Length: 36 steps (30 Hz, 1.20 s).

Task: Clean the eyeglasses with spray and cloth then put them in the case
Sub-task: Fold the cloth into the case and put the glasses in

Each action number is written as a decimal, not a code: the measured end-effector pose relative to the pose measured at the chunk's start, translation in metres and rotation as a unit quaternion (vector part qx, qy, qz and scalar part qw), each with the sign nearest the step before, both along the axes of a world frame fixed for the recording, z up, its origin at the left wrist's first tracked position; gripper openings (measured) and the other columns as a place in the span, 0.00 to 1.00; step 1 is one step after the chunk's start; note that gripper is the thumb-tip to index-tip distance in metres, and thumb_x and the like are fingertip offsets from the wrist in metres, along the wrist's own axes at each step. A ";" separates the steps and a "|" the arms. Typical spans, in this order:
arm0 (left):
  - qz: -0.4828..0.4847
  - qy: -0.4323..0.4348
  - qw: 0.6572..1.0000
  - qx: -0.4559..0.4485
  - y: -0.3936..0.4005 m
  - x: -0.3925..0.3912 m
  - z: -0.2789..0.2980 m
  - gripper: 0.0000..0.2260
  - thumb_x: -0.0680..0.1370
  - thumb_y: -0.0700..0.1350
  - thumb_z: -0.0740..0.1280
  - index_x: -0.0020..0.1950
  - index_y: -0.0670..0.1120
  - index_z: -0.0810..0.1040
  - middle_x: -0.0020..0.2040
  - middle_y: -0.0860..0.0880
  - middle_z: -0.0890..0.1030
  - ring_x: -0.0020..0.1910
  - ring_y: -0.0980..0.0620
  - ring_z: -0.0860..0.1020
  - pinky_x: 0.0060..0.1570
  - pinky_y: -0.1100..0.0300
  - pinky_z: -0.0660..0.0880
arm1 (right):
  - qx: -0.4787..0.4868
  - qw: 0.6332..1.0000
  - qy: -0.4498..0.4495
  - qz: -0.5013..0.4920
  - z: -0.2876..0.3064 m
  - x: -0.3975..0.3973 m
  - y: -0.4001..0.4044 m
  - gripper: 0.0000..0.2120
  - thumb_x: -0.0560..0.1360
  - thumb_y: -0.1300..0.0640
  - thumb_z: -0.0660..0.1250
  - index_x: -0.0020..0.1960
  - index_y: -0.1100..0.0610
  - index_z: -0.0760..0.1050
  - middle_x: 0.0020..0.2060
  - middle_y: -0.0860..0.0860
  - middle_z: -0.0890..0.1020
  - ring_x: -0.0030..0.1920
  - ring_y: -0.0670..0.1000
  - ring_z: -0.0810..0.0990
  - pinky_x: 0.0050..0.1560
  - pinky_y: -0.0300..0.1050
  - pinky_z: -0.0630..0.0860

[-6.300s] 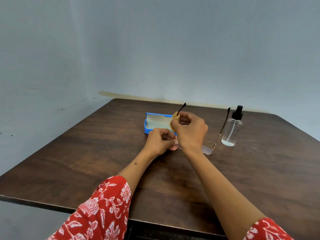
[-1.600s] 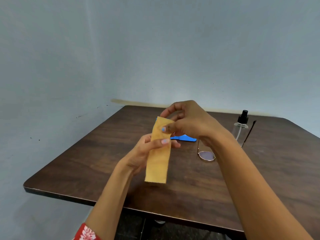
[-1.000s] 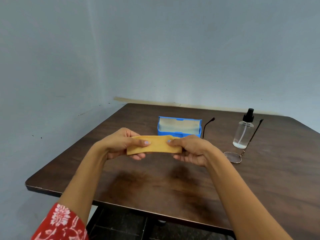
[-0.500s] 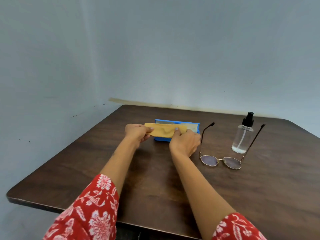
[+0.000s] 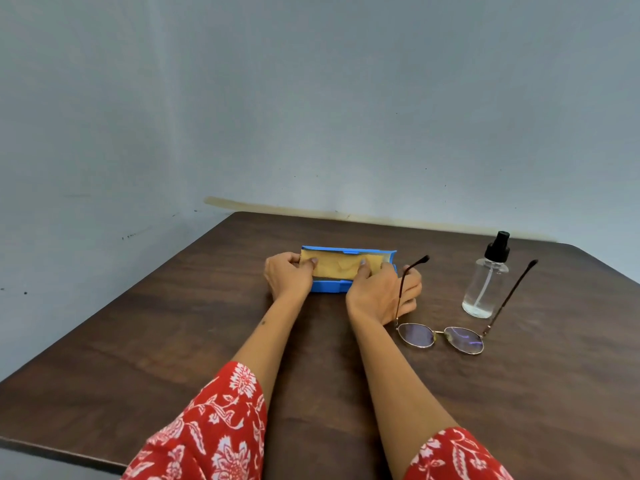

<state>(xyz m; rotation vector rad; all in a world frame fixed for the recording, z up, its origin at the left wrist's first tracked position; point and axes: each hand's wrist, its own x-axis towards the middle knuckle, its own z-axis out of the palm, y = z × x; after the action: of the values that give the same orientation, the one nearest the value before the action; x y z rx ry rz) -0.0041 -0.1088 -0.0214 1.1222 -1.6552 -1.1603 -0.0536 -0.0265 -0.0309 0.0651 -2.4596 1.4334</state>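
Note:
An open blue glasses case (image 5: 329,288) lies at the table's middle back. A folded yellow cloth (image 5: 337,267) lies lengthwise in it. My left hand (image 5: 287,276) pinches the cloth's left end, thumb on top. The cloth's right end is held by my right hand (image 5: 375,294), whose thumb presses down while the other fingers curl past the case's right end. Thin-framed eyeglasses (image 5: 440,338) rest on the table to the right of that hand, lenses toward me and both arms unfolded. A clear spray bottle (image 5: 485,284) with a black nozzle stands upright behind them.
The dark wooden table (image 5: 173,341) stands in a corner, with grey walls at its back and left. Its front edge runs across the lower left. Red floral sleeves cover my upper forearms.
Both hands have lowered the folded cloth from just above the case down into it. The glasses and bottle have not moved.

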 end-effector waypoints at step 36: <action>-0.015 -0.082 0.989 -0.120 -0.014 0.005 -0.013 0.09 0.71 0.34 0.69 0.47 0.44 0.75 0.51 0.47 0.76 0.50 0.52 0.72 0.42 0.61 0.68 | 0.090 0.991 0.007 0.098 -0.006 -0.014 0.009 0.11 0.78 0.56 0.60 0.50 0.61 0.79 0.57 0.57 0.73 0.57 0.57 0.73 0.58 0.50 0.70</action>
<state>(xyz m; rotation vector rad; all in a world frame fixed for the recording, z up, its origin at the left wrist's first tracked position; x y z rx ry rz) 0.0007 -0.1231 -0.0340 1.0644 -1.8872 -0.8781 -0.0672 -0.0176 -0.0372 0.3638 -2.6253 1.2734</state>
